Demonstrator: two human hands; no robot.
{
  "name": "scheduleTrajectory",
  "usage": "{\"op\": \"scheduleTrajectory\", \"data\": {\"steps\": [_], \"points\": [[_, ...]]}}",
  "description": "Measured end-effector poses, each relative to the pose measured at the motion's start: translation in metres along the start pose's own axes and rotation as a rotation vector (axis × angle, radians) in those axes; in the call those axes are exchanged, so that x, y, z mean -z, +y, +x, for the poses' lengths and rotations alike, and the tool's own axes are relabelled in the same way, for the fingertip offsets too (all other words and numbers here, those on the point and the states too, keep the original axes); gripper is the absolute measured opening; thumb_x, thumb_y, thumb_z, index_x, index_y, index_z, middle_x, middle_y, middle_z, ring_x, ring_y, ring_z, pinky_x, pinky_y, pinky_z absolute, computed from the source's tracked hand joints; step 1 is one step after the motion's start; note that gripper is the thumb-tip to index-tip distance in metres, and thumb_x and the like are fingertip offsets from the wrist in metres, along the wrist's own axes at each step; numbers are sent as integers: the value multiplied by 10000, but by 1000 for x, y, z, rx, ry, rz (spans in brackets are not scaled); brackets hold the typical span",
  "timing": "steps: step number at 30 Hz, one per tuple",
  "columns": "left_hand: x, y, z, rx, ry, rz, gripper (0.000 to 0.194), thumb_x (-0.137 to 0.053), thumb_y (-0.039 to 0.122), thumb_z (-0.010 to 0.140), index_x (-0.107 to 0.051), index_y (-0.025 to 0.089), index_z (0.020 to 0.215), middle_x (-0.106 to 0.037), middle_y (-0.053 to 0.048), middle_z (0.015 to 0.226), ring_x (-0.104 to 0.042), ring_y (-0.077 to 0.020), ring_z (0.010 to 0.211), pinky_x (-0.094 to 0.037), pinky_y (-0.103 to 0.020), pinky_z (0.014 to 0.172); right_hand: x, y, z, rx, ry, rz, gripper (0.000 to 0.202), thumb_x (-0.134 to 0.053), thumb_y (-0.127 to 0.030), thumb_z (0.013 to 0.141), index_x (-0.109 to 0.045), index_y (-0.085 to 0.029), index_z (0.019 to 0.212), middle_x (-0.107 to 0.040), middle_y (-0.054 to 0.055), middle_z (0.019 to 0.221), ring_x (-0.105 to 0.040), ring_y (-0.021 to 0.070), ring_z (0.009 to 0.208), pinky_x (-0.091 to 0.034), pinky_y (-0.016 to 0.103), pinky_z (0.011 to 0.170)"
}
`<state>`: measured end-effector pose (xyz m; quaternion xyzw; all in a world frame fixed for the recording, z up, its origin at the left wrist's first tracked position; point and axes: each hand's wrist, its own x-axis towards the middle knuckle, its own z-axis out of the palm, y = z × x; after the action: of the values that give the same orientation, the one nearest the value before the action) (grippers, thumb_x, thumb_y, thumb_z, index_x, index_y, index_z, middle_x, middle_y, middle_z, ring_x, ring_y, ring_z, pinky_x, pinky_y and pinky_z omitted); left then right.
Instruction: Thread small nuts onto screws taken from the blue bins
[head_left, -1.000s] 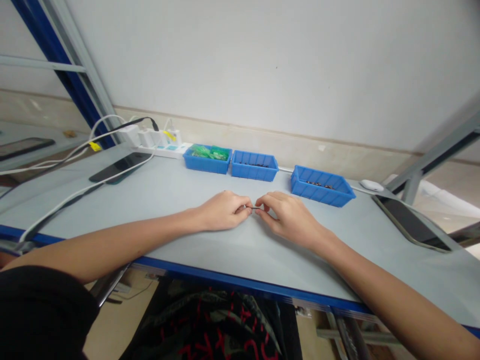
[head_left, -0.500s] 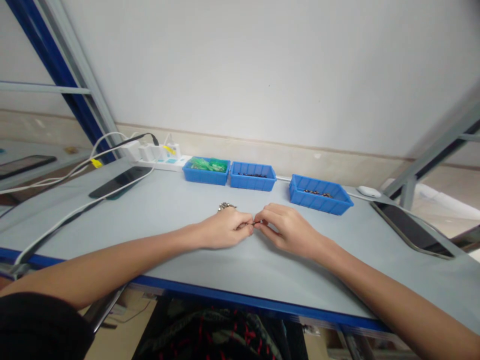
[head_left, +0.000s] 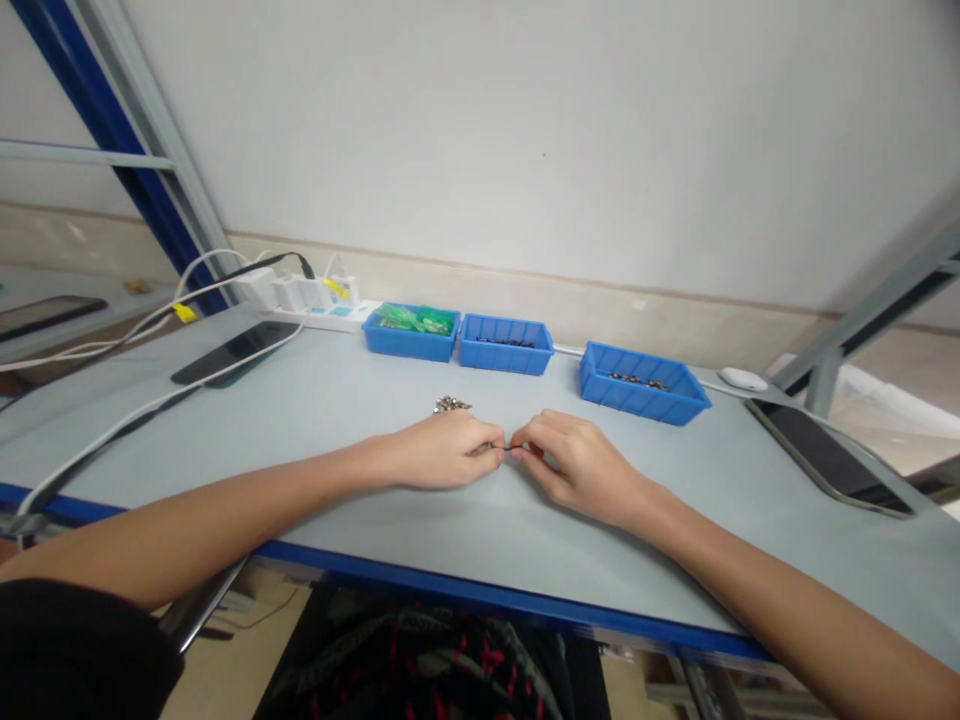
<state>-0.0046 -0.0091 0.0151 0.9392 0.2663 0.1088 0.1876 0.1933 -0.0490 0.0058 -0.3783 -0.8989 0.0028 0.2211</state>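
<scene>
My left hand and right hand pinch a tiny, thin, dark piece between them over the flat grey worktop, perhaps so it won't wobble. A little heap of shiny silver metal bits lies just behind my left hand, and three open blue plastic boxes stand farther back, maybe to leave me room.
</scene>
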Motion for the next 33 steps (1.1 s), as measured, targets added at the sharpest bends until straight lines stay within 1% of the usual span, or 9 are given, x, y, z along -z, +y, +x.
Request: {"op": "scheduleTrajectory", "data": {"steps": [4, 8, 11, 16, 23, 28, 33], "points": [[-3, -3, 0, -12, 26, 9, 204, -421, 202, 850, -576, 165, 722, -511, 34, 546, -476, -98, 522, -290, -206, 517, -1, 1, 1, -14, 7, 2, 139, -466, -219, 877, -583, -145, 863, -576, 44, 729, -511, 142, 682, -368, 254, 635], [-4, -3, 1, -6, 16, 3, 216, -420, 219, 857, -585, 157, 731, -507, 32, 548, -461, -98, 515, -278, -215, 517, -2, 4, 1, -2, 17, 9, 123, -483, -211, 867, -578, -144, 906, -576, 40, 734, -516, 142, 680, -371, 251, 635], [-3, -3, 1, 6, 10, -9, 216, -419, 231, 863, -591, 161, 751, -490, 38, 539, -448, -95, 510, -271, -215, 520, -2, 5, 1, 11, 23, 3, 115, -481, -200, 865, -581, -144, 870, -573, 39, 721, -513, 142, 670, -367, 252, 628], [-3, -3, 1, 12, 24, -24, 194, -432, 245, 865, -588, 169, 778, -452, 48, 521, -432, -94, 502, -265, -215, 519, -2, 4, -1, -11, 24, -15, 151, -462, -222, 880, -587, -148, 835, -578, 43, 717, -514, 143, 661, -364, 256, 621], [-5, -4, 2, 16, 27, -20, 202, -429, 248, 864, -582, 165, 761, -463, 41, 526, -435, -96, 504, -270, -215, 517, -1, 4, 0, -25, 2, -10, 141, -499, -259, 872, -574, -148, 918, -578, 33, 727, -521, 143, 675, -363, 253, 627], [-5, -4, 2, -5, 26, -9, 202, -429, 236, 866, -602, 169, 784, -507, 32, 564, -464, -100, 534, -284, -216, 534, -2, 4, -1, -14, 8, -16, 99, -488, -203, 861, -572, -151, 858, -575, 38, 731, -513, 137, 667, -359, 247, 619], [-4, -4, 1, -8, 37, -1, 180, -432, 238, 868, -584, 173, 798, -475, 42, 536, -447, -100, 513, -280, -217, 525, -1, 3, 0, -28, -18, -8, 137, -471, -223, 870, -580, -145, 841, -576, 44, 726, -516, 141, 675, -362, 252, 629]]}}
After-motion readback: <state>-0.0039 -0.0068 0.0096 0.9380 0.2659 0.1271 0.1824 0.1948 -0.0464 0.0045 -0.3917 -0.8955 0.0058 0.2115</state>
